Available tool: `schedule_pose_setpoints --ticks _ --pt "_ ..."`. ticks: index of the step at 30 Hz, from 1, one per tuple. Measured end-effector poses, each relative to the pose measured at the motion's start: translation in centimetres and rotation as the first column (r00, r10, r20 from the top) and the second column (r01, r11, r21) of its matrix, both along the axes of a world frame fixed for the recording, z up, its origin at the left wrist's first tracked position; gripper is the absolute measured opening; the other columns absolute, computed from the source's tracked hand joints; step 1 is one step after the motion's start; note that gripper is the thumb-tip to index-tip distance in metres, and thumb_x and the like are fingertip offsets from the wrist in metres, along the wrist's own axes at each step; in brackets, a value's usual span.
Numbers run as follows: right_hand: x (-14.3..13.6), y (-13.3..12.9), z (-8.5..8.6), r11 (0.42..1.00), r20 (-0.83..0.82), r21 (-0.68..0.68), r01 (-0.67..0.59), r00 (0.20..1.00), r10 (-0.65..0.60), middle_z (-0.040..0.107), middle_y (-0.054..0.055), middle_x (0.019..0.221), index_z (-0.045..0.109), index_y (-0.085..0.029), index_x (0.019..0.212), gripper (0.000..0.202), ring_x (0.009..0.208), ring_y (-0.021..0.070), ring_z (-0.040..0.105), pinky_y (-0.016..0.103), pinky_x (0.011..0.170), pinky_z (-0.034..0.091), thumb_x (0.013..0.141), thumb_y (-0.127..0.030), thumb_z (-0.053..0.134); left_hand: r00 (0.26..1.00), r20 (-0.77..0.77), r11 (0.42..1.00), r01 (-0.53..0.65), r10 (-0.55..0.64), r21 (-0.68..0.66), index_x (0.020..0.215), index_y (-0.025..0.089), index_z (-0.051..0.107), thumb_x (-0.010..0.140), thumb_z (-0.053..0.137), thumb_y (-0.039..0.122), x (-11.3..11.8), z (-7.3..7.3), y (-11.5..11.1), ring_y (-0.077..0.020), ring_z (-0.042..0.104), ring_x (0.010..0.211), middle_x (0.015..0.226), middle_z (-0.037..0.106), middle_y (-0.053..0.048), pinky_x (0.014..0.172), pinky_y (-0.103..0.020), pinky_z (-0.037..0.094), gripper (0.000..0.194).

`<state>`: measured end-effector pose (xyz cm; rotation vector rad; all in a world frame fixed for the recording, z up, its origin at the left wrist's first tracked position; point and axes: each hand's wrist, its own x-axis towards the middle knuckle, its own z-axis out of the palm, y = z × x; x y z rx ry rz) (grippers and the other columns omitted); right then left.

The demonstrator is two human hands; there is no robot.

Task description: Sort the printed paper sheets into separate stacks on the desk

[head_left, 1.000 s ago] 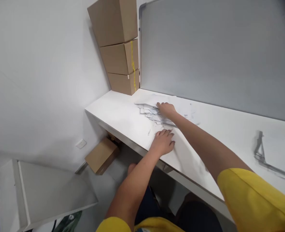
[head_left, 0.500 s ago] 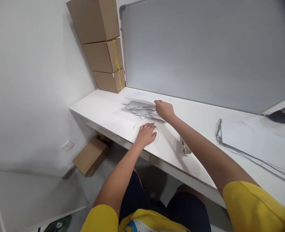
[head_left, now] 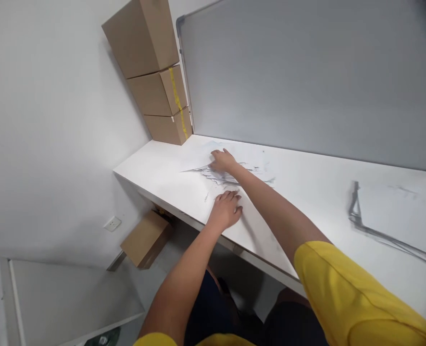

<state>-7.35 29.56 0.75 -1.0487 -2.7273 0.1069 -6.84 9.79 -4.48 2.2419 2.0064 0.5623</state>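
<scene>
A stack of loose white papers (head_left: pixel 220 179) lies on the white table, its edges uneven and some sheets blurred. Over the top of this stack, toward its left, is my right hand (head_left: pixel 223 160), fingers stretched out on the paper. My left hand (head_left: pixel 227 209) rests palm down on the table just in front of the stack, with its fingers a little apart and nothing held. A thin sheet edge sticks out to the left of the stack. Part of the pile's right side is hidden behind my right forearm.
Brown cardboard boxes (head_left: pixel 151 91) are piled at the table's back left corner. A whiteboard (head_left: pixel 306 86) leans along the back. At the right lies another batch of papers (head_left: pixel 400 216) with a dark clip-like frame (head_left: pixel 356 206). Another carton (head_left: pixel 146 239) sits below the table.
My right hand has moved left from the stack's right edge, where it held a lifted sheet, onto the top of the stack. My left hand stays on the table. The view has shifted slightly.
</scene>
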Motion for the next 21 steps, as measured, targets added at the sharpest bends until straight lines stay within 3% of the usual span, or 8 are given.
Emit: schedule_pose_setpoints --ticks 3,8,11,16,21 --pt "-1.4 0.8 -1.0 0.999 0.039 -0.039 -0.007 0.999 0.008 0.065 0.018 0.122 0.057 -0.012 0.127 0.044 0.11 0.0284 0.062 0.036 0.094 0.043 0.089 -0.034 0.054 1.0 0.014 1.0 0.01 -0.009 -0.015 0.128 0.019 0.056 0.092 0.052 0.027 -0.2 0.0 -0.1 -0.0238 0.041 0.136 0.143 0.053 -0.008 0.111 -0.044 0.038 0.037" --pt "-1.3 0.9 -1.6 0.999 0.067 -0.051 -0.004 0.998 0.007 0.069 0.018 0.11 0.063 -0.014 0.116 0.032 0.099 0.0291 0.066 0.034 0.082 0.044 0.088 -0.018 0.049 1.0 0.017 1.0 0.017 -0.017 0.026 0.126 0.019 0.058 0.092 0.05 0.026 -0.4 0.1 -0.2 -0.0233 0.043 0.134 0.142 0.054 -0.007 0.109 -0.042 0.039 0.035" --pt "-0.8 0.3 -1.6 0.999 0.053 -0.025 -0.031 0.998 0.033 0.069 0.018 0.111 0.064 -0.012 0.114 0.031 0.101 0.0284 0.064 0.034 0.085 0.042 0.088 -0.017 0.048 1.0 0.002 0.999 0.014 -0.014 0.037 0.126 0.019 0.057 0.092 0.05 0.026 -0.3 0.1 -0.2 -0.0236 0.044 0.133 0.141 0.055 -0.007 0.107 -0.042 0.04 0.035" --pt "-0.5 -1.5 -2.3 0.996 0.01 0.05 -0.073 0.997 0.072 0.063 0.02 0.123 0.061 -0.008 0.117 0.038 0.111 0.0286 0.059 0.036 0.094 0.038 0.092 -0.034 0.048 0.998 -0.051 0.998 0.025 -0.023 0.05 0.124 0.017 0.057 0.091 0.052 0.027 -0.3 0.1 0.0 -0.0252 0.046 0.127 0.135 0.058 -0.009 0.105 -0.042 0.042 0.034" --pt "-0.8 -2.5 -2.6 0.992 0.02 0.098 -0.084 0.996 0.083 0.066 0.021 0.112 0.064 -0.006 0.11 0.031 0.103 0.0285 0.061 0.037 0.091 0.036 0.091 -0.024 0.048 0.998 -0.063 0.998 0.016 -0.013 0.054 0.117 0.015 0.059 0.091 0.054 0.028 -0.3 0.0 0.1 -0.0267 0.049 0.122 0.121 0.062 -0.011 0.102 -0.042 0.044 0.03"
